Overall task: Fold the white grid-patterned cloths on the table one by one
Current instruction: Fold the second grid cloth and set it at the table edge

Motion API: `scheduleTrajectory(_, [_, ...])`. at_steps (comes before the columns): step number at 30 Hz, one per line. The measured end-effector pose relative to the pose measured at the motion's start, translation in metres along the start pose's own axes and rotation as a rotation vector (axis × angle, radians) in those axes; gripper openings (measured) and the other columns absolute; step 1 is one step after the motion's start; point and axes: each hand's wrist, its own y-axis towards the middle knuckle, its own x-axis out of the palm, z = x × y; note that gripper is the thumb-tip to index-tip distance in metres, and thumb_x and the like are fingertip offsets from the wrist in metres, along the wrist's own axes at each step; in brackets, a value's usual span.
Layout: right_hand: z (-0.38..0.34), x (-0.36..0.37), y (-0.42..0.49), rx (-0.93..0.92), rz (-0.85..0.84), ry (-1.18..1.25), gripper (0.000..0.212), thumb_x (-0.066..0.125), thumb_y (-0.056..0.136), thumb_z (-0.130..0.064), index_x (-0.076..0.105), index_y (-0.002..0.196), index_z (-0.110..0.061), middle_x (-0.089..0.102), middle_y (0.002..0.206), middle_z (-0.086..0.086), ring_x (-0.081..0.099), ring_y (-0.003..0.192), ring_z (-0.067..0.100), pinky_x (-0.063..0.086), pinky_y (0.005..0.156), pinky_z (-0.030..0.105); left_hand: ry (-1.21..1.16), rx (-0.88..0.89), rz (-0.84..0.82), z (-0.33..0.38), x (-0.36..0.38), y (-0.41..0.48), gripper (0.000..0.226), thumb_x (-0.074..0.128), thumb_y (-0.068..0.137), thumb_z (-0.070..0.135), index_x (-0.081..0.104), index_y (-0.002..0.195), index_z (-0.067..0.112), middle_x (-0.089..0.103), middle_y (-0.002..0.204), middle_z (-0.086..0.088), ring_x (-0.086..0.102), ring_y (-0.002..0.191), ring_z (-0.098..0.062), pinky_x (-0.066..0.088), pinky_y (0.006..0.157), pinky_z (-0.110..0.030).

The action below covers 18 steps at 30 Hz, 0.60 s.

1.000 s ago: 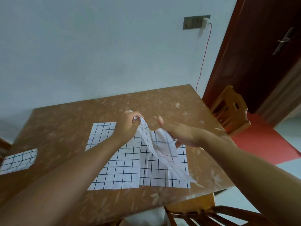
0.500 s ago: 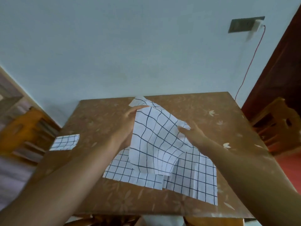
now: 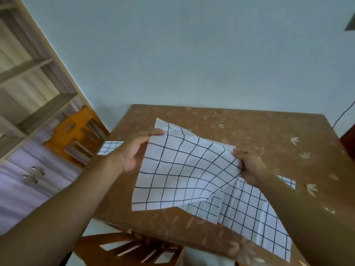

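A white grid-patterned cloth hangs lifted above the brown flower-patterned table, stretched between both hands. My left hand pinches its upper left corner. My right hand grips its right corner, bunching the fabric. Beneath it more grid cloth lies flat on the table toward the near right edge. A small folded grid cloth rests at the table's far left edge, partly hidden by my left wrist.
A wooden chair stands left of the table beside a shelf unit with drawers. Another wooden chair sits at the table's near edge. A pale wall is behind.
The view has swung left. Both hands raised the cloth higher and spread it wider, moving it left over the table; the right hand now bunches its corner.
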Motion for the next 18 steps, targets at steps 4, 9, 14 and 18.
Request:
scheduleTrajectory(4, [-0.025,0.001,-0.003,-0.079,-0.046,-0.008,0.015,0.074,0.090,-0.007,0.064,0.099,-0.012,0.069,0.083,0.009,0.066,0.075,0.028,0.059,0.060,0.035,-0.090,-0.093,0.048,-0.014,-0.038,0.014,0.027,0.065,0.085,0.019,0.078,0.107,0.010,0.067,0.132,-0.015,0.067,0.109,-0.031,0.056,0.093,-0.043])
scheduleTrajectory(9, [-0.046,-0.004,-0.010,-0.119,-0.137,-0.156,0.024,0.071,0.091,-0.001,0.070,0.110,-0.015,0.067,0.089,0.007,0.062,0.075,0.021,0.051,0.066,0.035,0.119,0.080,0.223,-0.027,-0.044,0.037,0.011,0.074,0.086,0.011,0.080,0.094,0.015,0.066,0.132,-0.007,0.063,0.121,-0.028,0.055,0.098,-0.044])
scheduleTrajectory(14, [-0.059,-0.007,-0.016,-0.309,0.056,-0.426,0.011,0.077,0.088,-0.006,0.076,0.098,-0.011,0.071,0.088,0.014,0.065,0.077,0.025,0.056,0.072,0.041,0.372,0.121,0.211,-0.029,-0.031,0.052,0.022,0.067,0.095,0.007,0.075,0.104,0.025,0.068,0.121,-0.005,0.067,0.111,-0.027,0.055,0.099,-0.052])
scheduleTrajectory(18, [-0.068,-0.022,-0.024,-0.394,0.062,-0.634,0.020,0.080,0.087,-0.010,0.074,0.107,-0.012,0.053,0.073,0.002,0.049,0.064,0.017,0.045,0.056,0.021,0.532,0.141,0.211,-0.030,-0.025,0.065,0.018,0.077,0.082,0.030,0.078,0.098,0.038,0.072,0.117,0.000,0.069,0.109,-0.022,0.055,0.099,-0.050])
